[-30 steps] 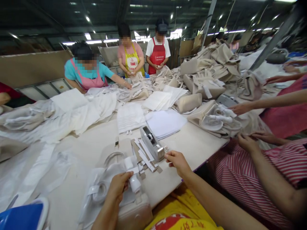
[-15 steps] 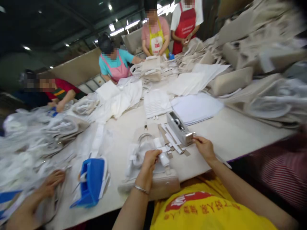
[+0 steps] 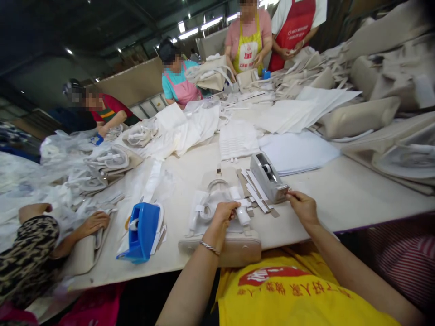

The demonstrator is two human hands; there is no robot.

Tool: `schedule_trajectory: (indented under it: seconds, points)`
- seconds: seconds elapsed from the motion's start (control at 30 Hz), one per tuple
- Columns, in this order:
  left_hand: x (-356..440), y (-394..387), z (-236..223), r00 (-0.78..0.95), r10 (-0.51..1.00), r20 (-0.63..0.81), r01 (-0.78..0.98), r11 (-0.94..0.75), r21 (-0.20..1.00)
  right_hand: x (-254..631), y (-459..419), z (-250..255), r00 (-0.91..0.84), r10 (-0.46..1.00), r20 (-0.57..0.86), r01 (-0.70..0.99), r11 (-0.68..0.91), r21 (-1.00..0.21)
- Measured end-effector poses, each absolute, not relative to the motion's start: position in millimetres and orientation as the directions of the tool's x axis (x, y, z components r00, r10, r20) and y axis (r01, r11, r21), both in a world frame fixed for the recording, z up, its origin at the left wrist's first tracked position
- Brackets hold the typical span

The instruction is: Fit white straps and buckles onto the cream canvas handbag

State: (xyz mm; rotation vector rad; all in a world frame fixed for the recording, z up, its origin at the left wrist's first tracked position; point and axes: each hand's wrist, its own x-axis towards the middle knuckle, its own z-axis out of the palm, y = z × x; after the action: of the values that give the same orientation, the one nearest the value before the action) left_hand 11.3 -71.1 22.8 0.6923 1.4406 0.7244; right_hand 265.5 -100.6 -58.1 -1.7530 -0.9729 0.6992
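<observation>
A beige handbag (image 3: 220,249) lies in front of me at the table edge, with white wrapping around its handle and strap parts. My left hand (image 3: 222,217) is closed over the bag, thumb and fingers pinching a white wrapped strap (image 3: 243,215). To the right stands a grey tape dispenser (image 3: 268,176). At its cutter end, the fingertips of my right hand (image 3: 303,207) are pinched together on the tape's end; the clear tape itself is hard to make out. White and grey-beige strips (image 3: 256,192) lie between bag and dispenser.
A blue tape dispenser (image 3: 141,235) stands to the left, near a co-worker's hand (image 3: 97,222) on a beige piece. White sheets (image 3: 302,151) lie behind the grey dispenser. Bags and wrapping pile up at left and right (image 3: 370,113). Several co-workers stand across the table.
The view has swung so that everything sits farther right or higher. Both my hands keep their places on strap and dispenser. Across the table, a bag is now lifted beside the teal-sleeved co-worker.
</observation>
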Motion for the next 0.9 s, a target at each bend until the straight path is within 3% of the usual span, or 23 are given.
schedule_trajectory:
  seconds: [0.23,0.33,0.43,0.57,0.63,0.8,0.9]
  points:
    - [11,-72,23,-0.002,0.788,-0.616,-0.064,0.615,0.786,261,-109,-54,0.493,0.87,-0.003,0.317,-0.184,-0.93]
    - [11,-72,22,-0.005,0.786,-0.619,-0.074,0.617,0.784,266,-110,-54,0.472,0.865,0.168,0.463,-0.081,-0.883]
    - [11,-72,21,-0.005,0.782,-0.623,-0.068,0.621,0.781,275,-104,-52,0.4,0.843,0.361,0.662,0.007,-0.75]
    - [10,-72,21,-0.011,0.779,-0.627,-0.057,0.625,0.778,282,-96,-54,0.323,0.837,0.442,0.742,0.067,-0.667]
    - [10,-73,21,-0.013,0.778,-0.628,-0.056,0.626,0.778,283,-101,-60,0.335,0.852,0.403,0.734,0.033,-0.678]
    - [11,-72,21,-0.02,0.771,-0.636,-0.059,0.634,0.771,274,-135,-56,0.5,0.865,0.038,0.536,-0.274,-0.799]
    - [11,-71,22,-0.017,0.771,-0.636,-0.051,0.635,0.771,254,-143,-21,0.319,0.945,-0.068,0.385,-0.195,-0.902]
